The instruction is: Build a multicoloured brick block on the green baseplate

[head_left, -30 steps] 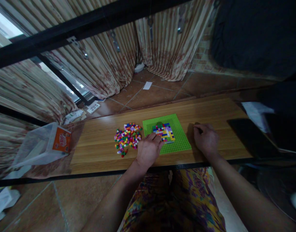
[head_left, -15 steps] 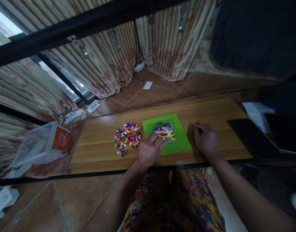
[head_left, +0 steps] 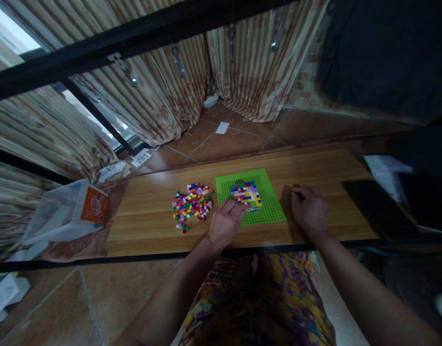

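A green studded baseplate point(head_left: 269, 202) lies on the wooden table point(head_left: 145, 192). On its middle is a block of small multicoloured bricks point(head_left: 247, 193), with a pale edge along its near side. My left hand point(head_left: 226, 222) rests at the near left corner of that block, fingers curled together; what they hold, if anything, is hidden. To the right of the baseplate, my right hand point(head_left: 309, 207) is over the table with thumb and forefinger pinched; anything between them is too small to make out. A pile of loose coloured bricks point(head_left: 192, 204) lies left of the baseplate.
A clear plastic box point(head_left: 62, 216) with an orange label stands at the far left. A dark flat object point(head_left: 379, 206) lies at the table's right end, near white paper point(head_left: 383, 170). A black bar point(head_left: 134, 41) crosses above, before striped curtains point(head_left: 163, 101).
The camera view has shifted slightly. Both hands keep nearly the same places and poses, and the bricks look unchanged.
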